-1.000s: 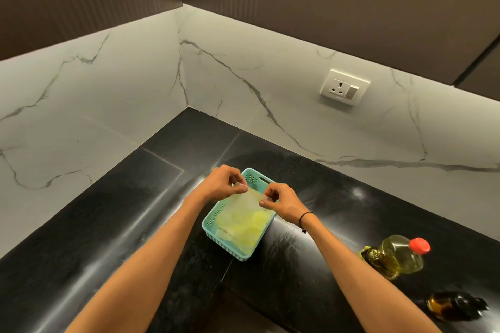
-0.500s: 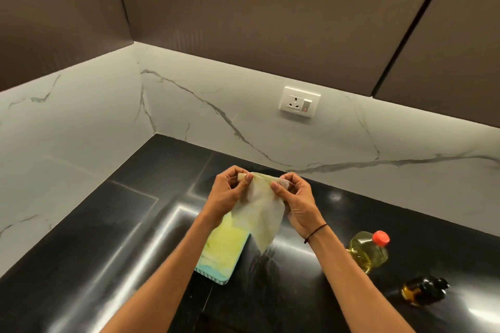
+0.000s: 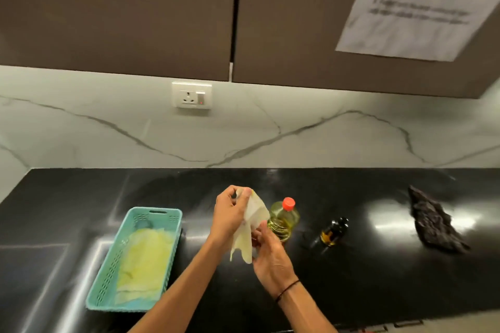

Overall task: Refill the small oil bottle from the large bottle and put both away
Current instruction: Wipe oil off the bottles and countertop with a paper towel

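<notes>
The small oil bottle [image 3: 333, 231] stands just right of the large bottle [image 3: 284, 220], both capped. Just left of it, the left hand [image 3: 230, 215] and right hand [image 3: 267, 254] pinch a tissue [image 3: 250, 227], probably ready for drips.

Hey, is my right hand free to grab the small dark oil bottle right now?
Probably not yet. Your right hand and left hand both hold a pale wipe. The small oil bottle stands unobstructed on the counter, right of the large bottle, so let go first.
</notes>
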Action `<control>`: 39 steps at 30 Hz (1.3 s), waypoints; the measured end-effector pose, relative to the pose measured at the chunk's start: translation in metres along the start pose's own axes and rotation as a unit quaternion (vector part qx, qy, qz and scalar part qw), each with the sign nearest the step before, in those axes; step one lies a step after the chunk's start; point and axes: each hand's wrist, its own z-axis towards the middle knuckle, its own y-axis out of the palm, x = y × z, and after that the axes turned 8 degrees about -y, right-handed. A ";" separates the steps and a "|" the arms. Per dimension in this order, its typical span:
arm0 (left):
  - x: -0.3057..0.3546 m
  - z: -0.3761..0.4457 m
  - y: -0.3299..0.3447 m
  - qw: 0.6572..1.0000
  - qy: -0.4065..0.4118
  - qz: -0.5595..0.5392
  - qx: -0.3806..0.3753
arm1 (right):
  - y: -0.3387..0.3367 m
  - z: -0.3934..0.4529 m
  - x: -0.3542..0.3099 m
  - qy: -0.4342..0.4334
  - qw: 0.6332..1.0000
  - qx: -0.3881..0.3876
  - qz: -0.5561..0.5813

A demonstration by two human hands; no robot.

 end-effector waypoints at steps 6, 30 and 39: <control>0.007 0.013 0.042 0.999 -0.014 -0.019 0.026 | -0.031 0.003 -0.062 -0.102 0.981 0.029 -0.165; -0.132 0.019 0.063 0.965 -0.033 0.253 -0.065 | -0.047 0.007 -0.105 -0.521 0.754 0.045 -0.399; -0.125 0.027 0.106 0.981 -0.021 0.191 -0.025 | -0.066 0.049 -0.075 -0.214 0.884 0.337 -0.242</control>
